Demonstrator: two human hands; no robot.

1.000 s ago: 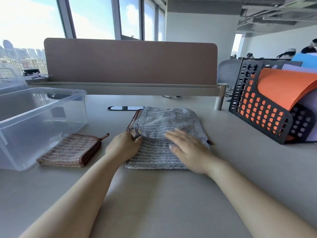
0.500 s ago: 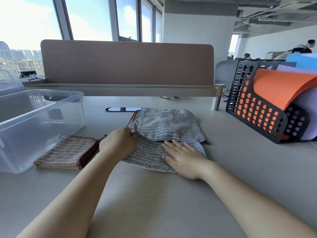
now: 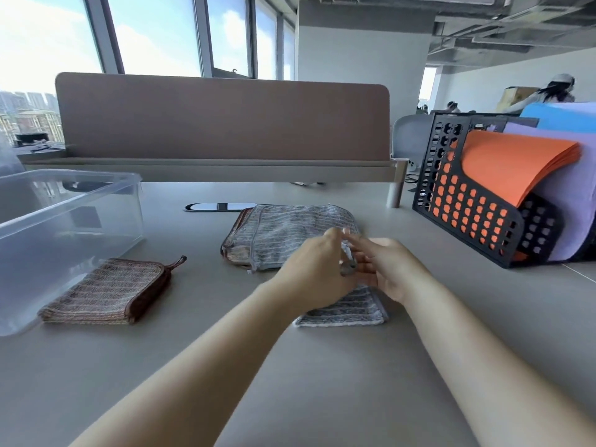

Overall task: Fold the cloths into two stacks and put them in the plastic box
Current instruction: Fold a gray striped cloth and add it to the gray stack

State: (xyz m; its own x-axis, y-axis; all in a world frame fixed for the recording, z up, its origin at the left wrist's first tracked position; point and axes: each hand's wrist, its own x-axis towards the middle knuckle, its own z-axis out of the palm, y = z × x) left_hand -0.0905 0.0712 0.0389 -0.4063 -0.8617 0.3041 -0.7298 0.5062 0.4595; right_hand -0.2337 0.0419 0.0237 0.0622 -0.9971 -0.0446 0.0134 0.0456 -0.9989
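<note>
My left hand (image 3: pixel 317 274) pinched a raised fold of the grey striped cloth (image 3: pixel 354 309), but whether my right hand (image 3: pixel 392 269) held it I could not tell.

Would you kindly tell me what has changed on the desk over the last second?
The top grey cloth was pulled off the grey pile toward the person. The left hand grips its raised edge; the right hand, flat before, meets it there, grip blurred. The brown folded cloth and plastic box stayed put.

Open desk (image 3: pixel 338 382) nearside; box (image 3: pixel 80 201) left, rack (image 3: pixel 467 214) right.
</note>
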